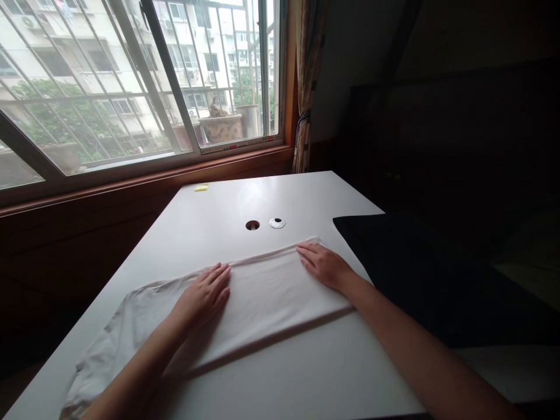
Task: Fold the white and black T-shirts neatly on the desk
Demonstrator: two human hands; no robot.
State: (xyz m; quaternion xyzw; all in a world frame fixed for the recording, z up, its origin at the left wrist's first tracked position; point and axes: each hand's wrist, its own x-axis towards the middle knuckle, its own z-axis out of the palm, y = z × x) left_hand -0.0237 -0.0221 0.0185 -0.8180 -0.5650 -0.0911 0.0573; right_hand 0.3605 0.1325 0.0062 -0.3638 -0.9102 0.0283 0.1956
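A white cloth [262, 297], folded into a long band, lies at a slant across the white table [219, 216]. Its left part is looser and wrinkled and reaches down to the lower left. My left hand [205, 294] rests on the cloth near its far edge, left of the middle, with the fingers stretched out. Near the cloth's right end, my right hand [322, 265] lies flat on it, fingertips at the far edge. Neither hand grips the fabric.
Beyond the cloth are a round hole [252, 225] and a white round cap [277, 223] in the tabletop. A yellow slip [202, 187] lies at the far left corner. Dark fabric [411, 274] covers the right edge. A barred window and a curtain [305, 81] stand behind.
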